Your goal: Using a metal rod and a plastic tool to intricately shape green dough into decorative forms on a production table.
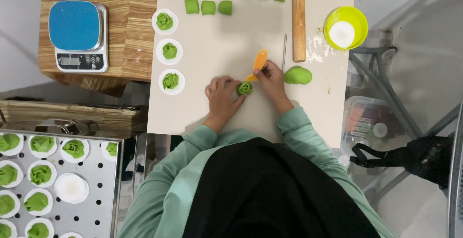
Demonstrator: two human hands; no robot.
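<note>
Two hands meet at the centre of the frame on my pale work mat [226, 50], the largest thing in view. At lower left sits a perforated metal tray [103, 190] of green dough flowers on white paper rounds; at upper left, a blue-topped kitchen scale [77, 35]. A wooden rolling pin [298, 19] lies upright at upper centre, beside a lime bowl [359, 21] of white flour. Ten green dough squares [208, 7] line the top edge, and three finished flowers [170, 80] run down the mat's left side. My left hand [222, 98] cups the green dough rosette [244, 88], fingers curled loosely against it. My right hand [271, 78] pinches an orange plastic scraper [258, 64], its tip at the rosette. The dough looks soft, light and easily dented; I judge it best held at its base.
</note>
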